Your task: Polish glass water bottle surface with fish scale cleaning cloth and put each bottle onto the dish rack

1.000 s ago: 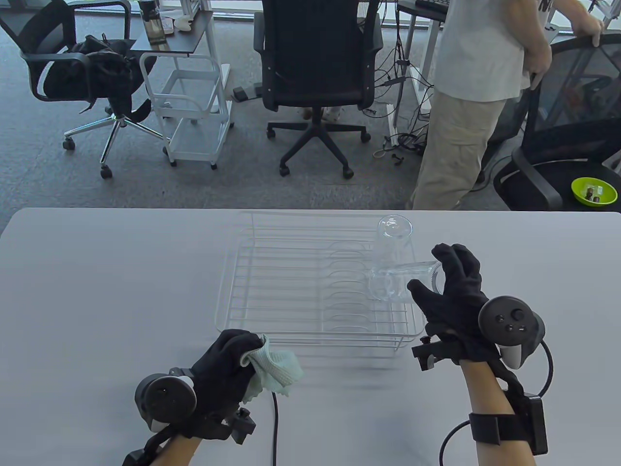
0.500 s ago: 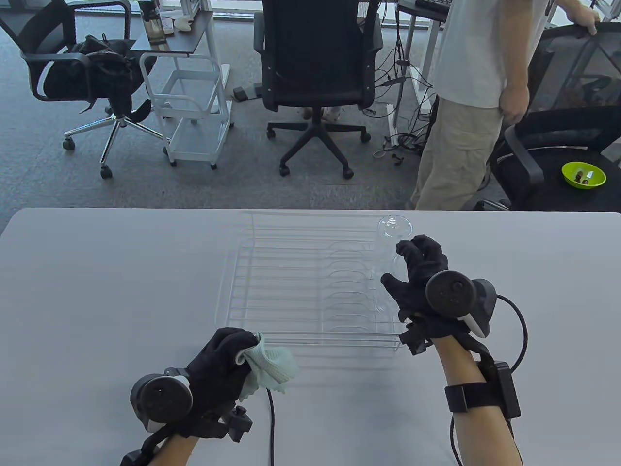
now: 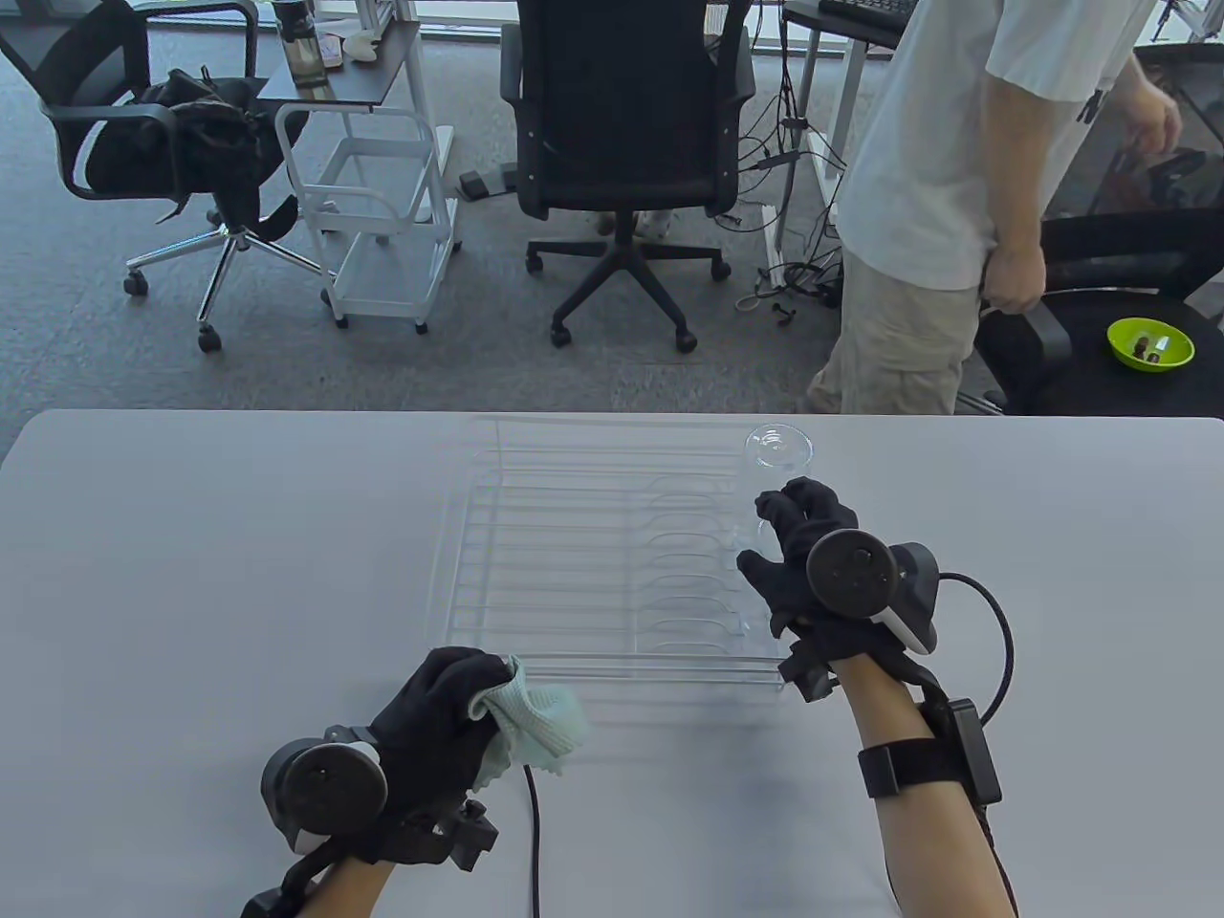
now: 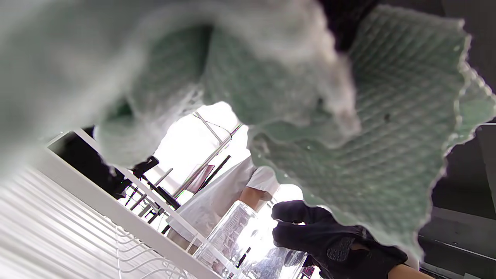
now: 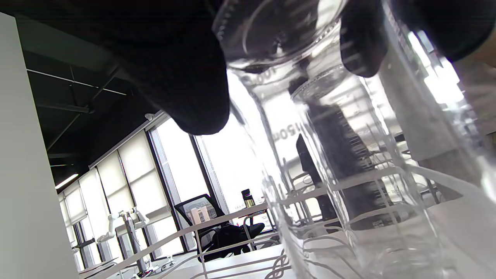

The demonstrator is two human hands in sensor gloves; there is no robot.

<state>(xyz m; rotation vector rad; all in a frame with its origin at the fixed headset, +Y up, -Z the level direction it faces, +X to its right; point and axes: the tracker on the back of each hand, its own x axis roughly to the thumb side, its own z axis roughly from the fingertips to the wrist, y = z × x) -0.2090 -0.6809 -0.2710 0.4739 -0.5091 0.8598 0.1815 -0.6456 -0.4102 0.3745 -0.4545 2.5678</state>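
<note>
My right hand (image 3: 796, 547) is over the right end of the clear dish rack (image 3: 612, 664), fingers curled round the top of a glass bottle (image 5: 310, 162) that stands upright on the wires. The hand hides most of that bottle in the table view. Just behind it stands a second glass bottle (image 3: 777, 447), upright at the rack's far right corner. My left hand (image 3: 448, 710) rests on the table in front of the rack and holds the bunched pale green fish scale cloth (image 3: 537, 722). The cloth (image 4: 348, 116) fills most of the left wrist view.
The white table (image 3: 191, 574) ends at its far edge behind the rack. A person (image 3: 947, 191) stands beyond the far right corner beside a black chair. A glove cable (image 3: 532, 841) trails near the left hand.
The right hand turned its bottle from lying sideways to upright and moved left and down onto the rack. The left hand and cloth stayed put. The person behind shifted right.
</note>
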